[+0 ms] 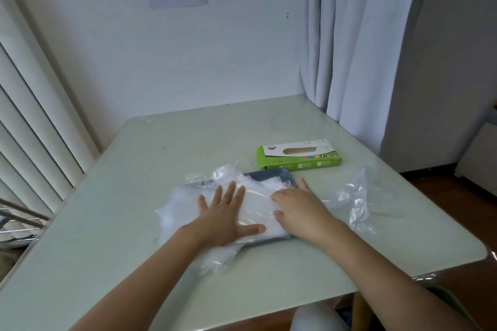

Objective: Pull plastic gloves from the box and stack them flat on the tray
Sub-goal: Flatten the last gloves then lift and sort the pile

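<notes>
Plastic gloves [258, 204] — left hand [226, 213], right hand [298, 207] pressing.

bare table [161, 158] left, box [298, 156] behind tray [279, 173]

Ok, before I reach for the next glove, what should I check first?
1. Both hands free: ok. The left hand and right hand rest on the glove stack, holding nothing.
2. Stack on the grey tray: ok.
3. Stack inside the rim: not ok; plastic spills over the tray's left and near edges.
4. Slot of the green glove box faces up, unblocked: ok.
5. Gloves left in the box: cannot tell; none pokes out of the slot.
6. All plastic on the tray: not ok; stray clear plastic lies on the table, right of the tray.
</notes>
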The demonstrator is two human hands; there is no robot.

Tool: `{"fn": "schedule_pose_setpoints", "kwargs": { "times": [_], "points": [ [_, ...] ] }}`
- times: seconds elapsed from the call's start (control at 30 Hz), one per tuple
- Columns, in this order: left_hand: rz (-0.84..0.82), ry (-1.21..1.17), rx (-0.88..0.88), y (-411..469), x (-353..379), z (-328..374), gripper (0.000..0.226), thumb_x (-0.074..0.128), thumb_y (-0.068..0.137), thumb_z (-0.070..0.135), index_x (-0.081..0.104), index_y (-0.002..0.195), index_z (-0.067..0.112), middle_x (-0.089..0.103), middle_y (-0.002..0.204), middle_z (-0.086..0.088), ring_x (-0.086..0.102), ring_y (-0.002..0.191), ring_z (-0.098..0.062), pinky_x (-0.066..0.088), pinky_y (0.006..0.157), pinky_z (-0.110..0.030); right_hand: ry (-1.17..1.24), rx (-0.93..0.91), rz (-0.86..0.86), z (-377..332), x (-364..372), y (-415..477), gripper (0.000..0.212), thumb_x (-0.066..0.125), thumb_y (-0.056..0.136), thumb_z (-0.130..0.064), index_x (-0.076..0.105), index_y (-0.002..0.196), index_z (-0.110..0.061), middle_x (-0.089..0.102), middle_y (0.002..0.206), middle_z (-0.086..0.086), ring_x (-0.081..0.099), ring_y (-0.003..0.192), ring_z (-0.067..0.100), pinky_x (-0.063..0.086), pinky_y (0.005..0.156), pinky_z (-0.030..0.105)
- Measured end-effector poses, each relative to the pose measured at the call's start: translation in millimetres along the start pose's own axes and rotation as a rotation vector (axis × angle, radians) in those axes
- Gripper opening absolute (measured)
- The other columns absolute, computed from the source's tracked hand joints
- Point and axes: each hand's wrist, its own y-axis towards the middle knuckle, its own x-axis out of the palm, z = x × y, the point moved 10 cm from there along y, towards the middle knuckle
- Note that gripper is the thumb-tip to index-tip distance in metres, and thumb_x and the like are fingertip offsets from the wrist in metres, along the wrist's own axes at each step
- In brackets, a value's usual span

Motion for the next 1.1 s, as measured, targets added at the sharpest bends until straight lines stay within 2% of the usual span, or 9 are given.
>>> {"fn": "schedule_pose_setpoints", "kwargs": {
  "times": [0.1,0.2,0.3,0.37,0.43,0.6,0.8,0.93,1.1],
  "points": [
    [-0.017,-0.035,-0.026,-2.3,-2.1,-5.1,0.113,0.036,0.072,0.087,-0.016,0.152,0.026,-0.025,0.158,0.003,-0.021,0.146,-0.026,-0.007,0.113,-0.063,-0.211,0.006,-0.035,18.6,-12.5,3.2,0.038,0.043,0.088,-0.007,0.06,0.122,-0.012,0.05,0.138,0.008,0.025,0.141,0.03,-0.004,0.117,0.045],
    [-0.023,-0.055,-0.042,-3.9,-3.1,-5.2,0.113,0.04,0.073,0.086,-0.016,0.152,0.027,-0.024,0.158,0.005,-0.022,0.145,-0.026,-0.008,0.112,-0.065,-0.213,-0.079,-0.098,25.4,-16.9,0.2,0.034,0.055,0.087,-0.011,0.063,0.12,-0.014,0.039,0.148,0.007,0.013,0.146,0.031,-0.006,0.117,0.042],
    [-0.027,-0.072,-0.041,-5.4,-5.1,-3.7,0.114,0.042,0.072,0.085,-0.016,0.152,0.027,-0.023,0.158,0.005,-0.022,0.145,-0.026,-0.008,0.112,-0.065,0.017,-0.157,-0.066,30.7,-33.6,-11.6,0.029,0.069,0.08,-0.023,0.067,0.108,-0.02,0.054,0.127,-0.001,0.036,0.133,0.025,0.017,0.111,0.03],
    [-0.039,-0.081,-0.038,-5.8,-6.4,-3.9,0.115,0.043,0.072,0.084,-0.015,0.152,0.026,-0.022,0.159,0.004,-0.02,0.146,-0.027,-0.007,0.112,-0.065,0.167,-0.135,-0.02,43.6,-46.1,-23.5,0.02,0.074,0.076,-0.028,0.066,0.093,-0.021,0.06,0.098,-0.008,0.055,0.101,0.016,0.038,0.084,0.026],
    [-0.044,-0.097,-0.044,-7.3,-10.8,-4.0,0.112,0.044,0.075,0.082,-0.011,0.153,0.024,-0.018,0.16,0.003,-0.016,0.147,-0.027,-0.004,0.113,-0.063,0.186,-0.112,-0.044,52.4,-45.9,-37.8,0.025,0.078,0.071,-0.038,0.06,0.08,-0.023,0.057,0.08,-0.012,0.056,0.081,0.013,0.043,0.07,0.029],
    [0.029,-0.504,-0.063,-20.4,-43.2,-12.2,0.09,0.043,0.079,0.076,0.02,0.152,0.029,0.016,0.16,0.006,0.018,0.146,-0.016,0.014,0.117,-0.038,0.021,-0.065,-0.107,61.5,-13.2,-62.0,0.04,0.067,0.077,-0.05,0.052,0.1,-0.021,0.053,0.103,-0.005,0.054,0.094,0.017,0.039,0.073,0.031],
    [0.278,-0.874,-0.042,-52.9,-78.5,-31.5,0.069,0.033,0.083,0.067,0.054,0.134,0.026,0.052,0.134,0.013,0.044,0.123,-0.005,0.028,0.1,-0.023,0.142,-0.015,0.075,75.2,-8.6,-69.8,0.014,0.048,0.092,-0.018,0.061,0.094,-0.015,0.052,0.094,-0.006,0.053,0.086,0.013,0.041,0.075,0.027],
    [0.323,-0.801,-0.034,-71.1,-78.5,-38.5,0.091,0.034,0.065,0.093,0.059,0.125,0.029,0.058,0.122,0.019,0.049,0.116,-0.001,0.03,0.097,-0.021,0.247,0.026,0.091,85.8,-7.1,-70.0,0.017,0.05,0.087,-0.009,0.061,0.075,-0.014,0.054,0.078,-0.007,0.055,0.078,0.014,0.042,0.071,0.027],
    [0.453,-0.591,-0.002,-87.3,-106.4,-28.3,0.027,0.058,0.09,0.045,0.064,0.113,0.031,0.058,0.117,0.021,0.051,0.108,0.003,0.034,0.088,-0.01,0.461,0.09,0.094,103.8,-4.8,-69.1,0.016,0.056,0.083,-0.005,0.064,0.072,-0.013,0.064,0.074,-0.008,0.058,0.071,0.013,0.043,0.067,0.019]
  ]
}}
